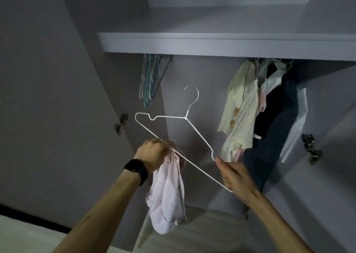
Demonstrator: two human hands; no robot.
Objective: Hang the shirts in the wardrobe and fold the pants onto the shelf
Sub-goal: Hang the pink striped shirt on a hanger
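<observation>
A person stands at an open wardrobe. The left hand (152,154), with a dark watch (136,169) on its wrist, is at 7 o'clock from the frame's centre. Its fingers are curled tight round the top of a pink striped shirt (165,198) and press it against the lower bar of a white wire hanger (185,118). The rest of the shirt hangs bunched below the fist and is not yet on the hanger.

The right hand (237,177), at 4 o'clock, holds the hanger's other end, with the thumb along the wire and the fingers closed behind it. The hanger is tilted, its hook pointing up to 12 o'clock.

A grey shelf (212,42) crosses above and hides the rail. Under it, at 11 o'clock from the hook, hangs a cluster of bare hangers (148,79). At 3 o'clock hang a cream shirt (240,106) and dark clothes (273,117), close beside the right hand. The hook lies between these two groups, apart from both. Door hinges (121,123) show on both sides.
</observation>
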